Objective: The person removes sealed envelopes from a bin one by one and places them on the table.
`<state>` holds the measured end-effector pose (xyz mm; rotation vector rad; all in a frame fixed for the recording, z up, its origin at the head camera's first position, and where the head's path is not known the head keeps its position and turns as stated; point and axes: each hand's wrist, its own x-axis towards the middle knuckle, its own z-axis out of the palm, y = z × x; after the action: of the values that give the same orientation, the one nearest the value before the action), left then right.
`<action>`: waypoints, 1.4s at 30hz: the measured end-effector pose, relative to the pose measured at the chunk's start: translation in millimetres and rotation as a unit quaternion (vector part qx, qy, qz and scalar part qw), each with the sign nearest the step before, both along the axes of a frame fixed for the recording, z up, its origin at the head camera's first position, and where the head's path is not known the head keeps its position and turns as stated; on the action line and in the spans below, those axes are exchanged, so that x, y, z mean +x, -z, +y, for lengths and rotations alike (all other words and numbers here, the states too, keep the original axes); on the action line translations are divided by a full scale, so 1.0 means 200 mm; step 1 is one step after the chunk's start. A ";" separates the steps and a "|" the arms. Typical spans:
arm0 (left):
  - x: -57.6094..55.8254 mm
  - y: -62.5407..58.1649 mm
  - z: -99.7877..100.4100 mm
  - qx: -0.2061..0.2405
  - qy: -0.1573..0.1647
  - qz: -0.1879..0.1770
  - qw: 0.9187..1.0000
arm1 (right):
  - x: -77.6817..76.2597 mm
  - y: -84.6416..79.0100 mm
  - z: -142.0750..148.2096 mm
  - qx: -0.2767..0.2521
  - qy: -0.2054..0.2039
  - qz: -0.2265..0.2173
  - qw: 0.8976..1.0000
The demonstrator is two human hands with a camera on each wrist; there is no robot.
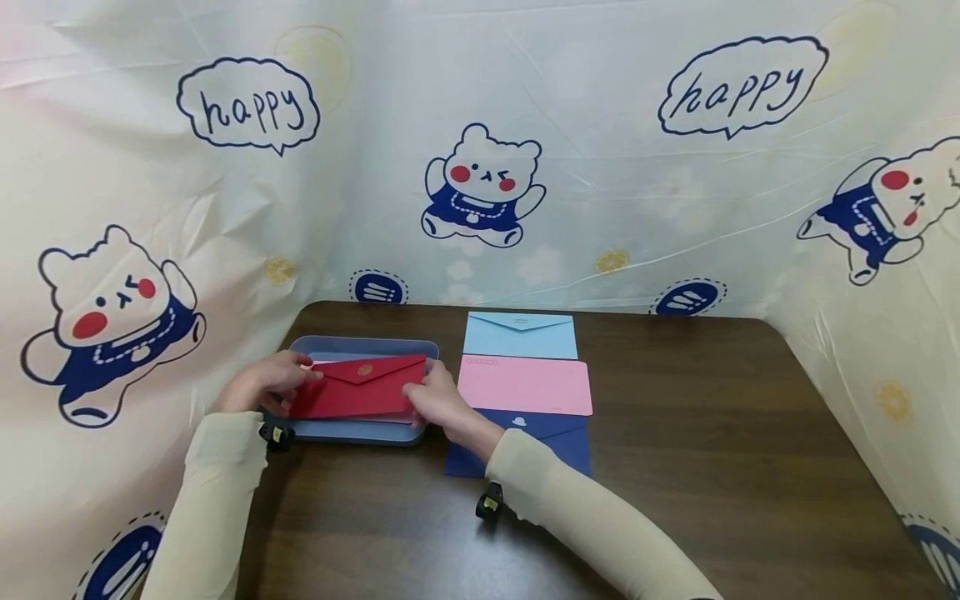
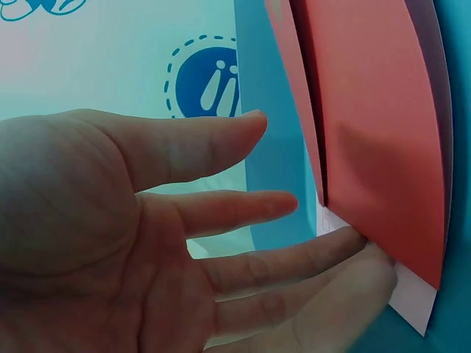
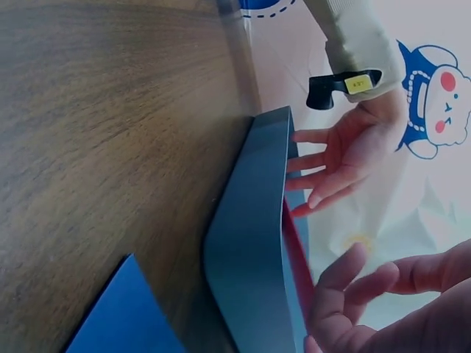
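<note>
A red envelope (image 1: 360, 387) with a pointed flap and a small gold emblem lies over paler envelopes in a blue tray (image 1: 345, 432). My left hand (image 1: 272, 379) is at its left end. In the left wrist view, the left hand's (image 2: 169, 220) fingers are mostly straight, some touching the edges of the red envelope (image 2: 390, 140) and the pale envelope (image 2: 416, 305) beneath. At the other end my right hand (image 1: 438, 400) pinches the red envelope with bent fingers. The right wrist view shows the right hand (image 3: 383, 309) beside the tray wall (image 3: 250, 220).
Right of the tray, a light blue envelope (image 1: 521, 335), a pink envelope (image 1: 525, 385) and a dark blue envelope (image 1: 517, 442) lie in a column on the brown table (image 1: 712, 467). My right forearm crosses above the dark blue one. A printed curtain (image 1: 600, 167) surrounds the table.
</note>
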<state>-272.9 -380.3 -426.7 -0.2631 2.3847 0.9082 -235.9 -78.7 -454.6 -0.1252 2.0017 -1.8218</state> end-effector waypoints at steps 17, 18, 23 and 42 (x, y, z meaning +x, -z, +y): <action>-0.02 0.02 0.01 -0.005 -0.007 0.027 1.000 | -0.05 0.08 0.04 0.051 0.039 0.030 0.998; -0.02 0.02 0.01 -0.004 -0.004 0.026 1.000 | -0.05 0.09 0.04 0.052 0.040 0.026 0.998; -0.02 0.01 0.02 -0.010 0.002 0.029 1.000 | -0.06 0.10 0.05 0.058 0.034 0.032 0.997; -0.03 0.00 0.04 -0.038 0.028 0.026 0.999 | -0.10 0.13 0.10 0.075 0.046 0.025 0.996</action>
<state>-279.0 -372.3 -427.3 -0.2025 2.4653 0.8077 -255.7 -59.0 -479.9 -0.0345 2.2036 -1.7301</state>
